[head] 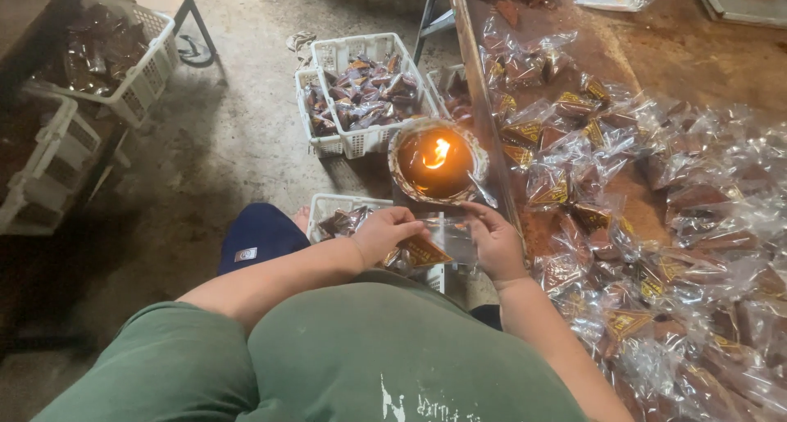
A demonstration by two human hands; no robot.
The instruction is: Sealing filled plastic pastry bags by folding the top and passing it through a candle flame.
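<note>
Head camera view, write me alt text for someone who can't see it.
Both hands, left hand and right hand, hold a clear packet just below a lit flame bowl. Filled packets cover the table at right; white baskets sit on the floor.

Packet point(426, 250), under the left hand's fingers point(402, 223): clear wrap, brown filling, yellow-and-brown triangular label.
Flame point(439, 152), just beyond the fingertips: orange-yellow, in a dark brown bowl point(434, 164).
Baskets point(361, 135), farther off: white lattice.
Shirt point(369, 356): green, white flecks.
</note>
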